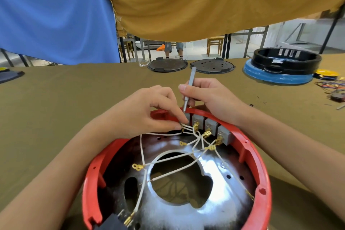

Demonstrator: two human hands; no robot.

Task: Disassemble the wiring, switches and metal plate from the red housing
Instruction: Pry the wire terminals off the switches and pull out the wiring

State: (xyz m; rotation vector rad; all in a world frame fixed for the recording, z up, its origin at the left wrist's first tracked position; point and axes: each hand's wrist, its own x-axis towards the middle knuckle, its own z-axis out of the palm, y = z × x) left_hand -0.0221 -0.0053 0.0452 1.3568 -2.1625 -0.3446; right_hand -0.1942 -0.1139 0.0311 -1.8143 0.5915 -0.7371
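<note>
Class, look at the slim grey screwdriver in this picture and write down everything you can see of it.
The slim grey metal-looking screwdriver has a straight, pencil-thin handle with a rounded top. It stands nearly upright, leaning slightly right at the top. The right hand pinches it mid-shaft between thumb and fingers. Its tip points down at the far rim of the red plastic housing, beside the grey switch blocks; the tip itself is hidden.

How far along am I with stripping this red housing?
Early on. Done: several brass terminals hang loose. In hand: your left hand pinches white wires by the grey switches, while your right hand holds a screwdriver there. Left: switches sit in the red housing, the metal plate inside.
</note>
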